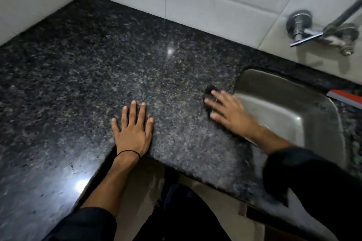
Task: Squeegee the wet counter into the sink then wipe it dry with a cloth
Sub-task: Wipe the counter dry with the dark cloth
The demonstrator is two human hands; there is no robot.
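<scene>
The dark speckled granite counter fills most of the view, with the steel sink set into it at the right. My right hand lies flat with fingers spread on a dark cloth, pressing it on the counter just left of the sink's rim; most of the cloth is hidden under the hand, which is blurred. My left hand rests flat on the counter near its front edge, fingers apart, holding nothing. A red and grey squeegee lies on the counter at the far right, beyond the sink.
White tiled walls bound the counter at the back and left. A chrome wall tap with a lever sticks out above the sink. The counter's front edge runs diagonally past my left wrist; below it are my dark trousers and the floor.
</scene>
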